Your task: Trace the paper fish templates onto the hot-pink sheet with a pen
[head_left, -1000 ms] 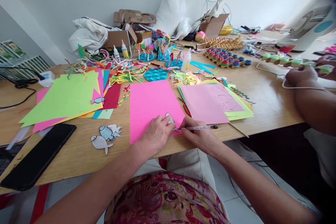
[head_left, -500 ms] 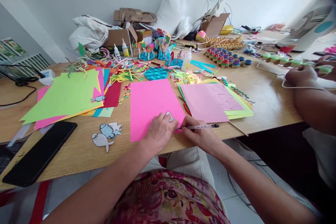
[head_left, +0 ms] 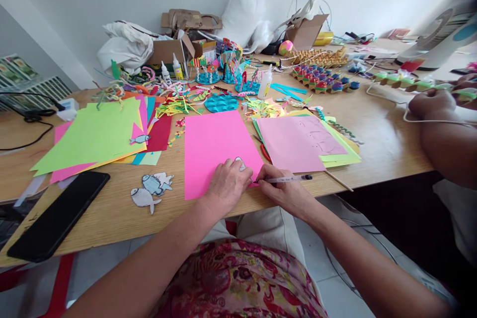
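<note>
A bright pink sheet of paper lies before me at the table's front edge. On its lower right part my left hand presses down a small white paper cutout with a dark outline; fingers and thumb cover most of it. My right hand pinches a pen, its tip end by the left fingertips at the sheet's right edge. To the left lie fish cutouts, a grey one and a bluish one. Another small fish rests on the coloured paper stack.
Green paper tops the left stack, above a black phone. Pale pink paper lies right, beside red-handled scissors and a thin stick. Glue bottles and paper scraps stand behind. A co-worker's hand is at the right.
The view has shifted very slightly. Both my hands keep nearly the same place on the pink sheet, and the pen has barely moved.
</note>
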`<action>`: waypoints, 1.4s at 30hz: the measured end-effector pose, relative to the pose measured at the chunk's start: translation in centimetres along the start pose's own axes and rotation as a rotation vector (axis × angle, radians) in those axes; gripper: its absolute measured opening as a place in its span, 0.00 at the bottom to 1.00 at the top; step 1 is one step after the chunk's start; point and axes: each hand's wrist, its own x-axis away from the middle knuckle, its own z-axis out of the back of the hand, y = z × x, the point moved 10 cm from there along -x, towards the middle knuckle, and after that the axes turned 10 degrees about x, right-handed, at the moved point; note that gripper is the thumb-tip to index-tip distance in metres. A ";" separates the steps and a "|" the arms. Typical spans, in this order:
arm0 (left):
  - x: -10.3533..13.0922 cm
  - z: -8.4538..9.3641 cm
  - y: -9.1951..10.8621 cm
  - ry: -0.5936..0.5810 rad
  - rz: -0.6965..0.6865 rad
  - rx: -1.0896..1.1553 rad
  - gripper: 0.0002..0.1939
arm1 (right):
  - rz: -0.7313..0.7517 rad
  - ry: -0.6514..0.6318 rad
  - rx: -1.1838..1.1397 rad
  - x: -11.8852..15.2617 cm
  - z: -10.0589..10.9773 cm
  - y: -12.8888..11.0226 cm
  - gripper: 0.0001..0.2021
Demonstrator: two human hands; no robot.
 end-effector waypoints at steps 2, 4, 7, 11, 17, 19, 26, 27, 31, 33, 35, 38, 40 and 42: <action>0.0 -0.1 0.0 -0.005 0.003 0.004 0.06 | 0.006 -0.004 -0.003 0.0 -0.1 0.0 0.04; 0.0 -0.1 -0.1 -0.005 0.005 0.004 0.06 | 0.007 -0.001 -0.010 0.0 0.0 -0.1 0.04; -0.1 -0.1 -0.1 -0.001 0.003 -0.003 0.06 | 0.000 -0.001 -0.024 -0.1 0.0 -0.1 0.05; 0.0 -0.1 0.0 0.012 -0.006 -0.013 0.06 | -0.020 -0.010 -0.072 -0.2 -0.1 0.0 0.04; 0.0 -0.3 -0.2 -0.004 -0.014 -0.010 0.06 | -0.008 -0.013 -0.108 -0.3 -0.1 -0.1 0.04; 0.0 -0.4 -0.3 -0.012 -0.022 -0.016 0.07 | 0.002 -0.010 -0.094 -0.3 -0.1 -0.1 0.05; -0.1 -0.5 -0.4 -0.012 -0.028 -0.031 0.06 | -0.016 -0.033 -0.091 -0.4 -0.3 0.2 0.04; -0.1 -0.5 -0.4 -0.012 -0.029 -0.033 0.06 | -0.019 -0.038 -0.098 -0.4 -0.4 0.2 0.04; -0.1 -0.6 -0.4 -0.009 -0.030 -0.034 0.06 | -0.013 -0.050 -0.119 -0.5 -0.6 -0.1 0.04; -0.1 -0.6 -0.5 -0.007 -0.028 -0.033 0.06 | -0.009 -0.046 -0.097 -0.6 -0.8 -0.2 0.04; -0.1 -0.6 -0.5 -0.002 -0.028 -0.035 0.06 | -0.011 -0.039 -0.066 -0.8 -0.9 -0.2 0.04; 0.0 -0.5 -0.4 0.007 -0.032 -0.039 0.07 | -0.013 -0.026 -0.033 -1.0 -0.9 -0.2 0.04; 0.0 -0.4 -0.4 0.014 -0.033 -0.038 0.07 | -0.012 -0.023 -0.028 -1.0 -0.8 -0.2 0.04; 0.0 -0.3 -0.4 0.018 -0.033 -0.031 0.06 | -0.013 -0.027 -0.036 -1.1 -0.8 -0.3 0.04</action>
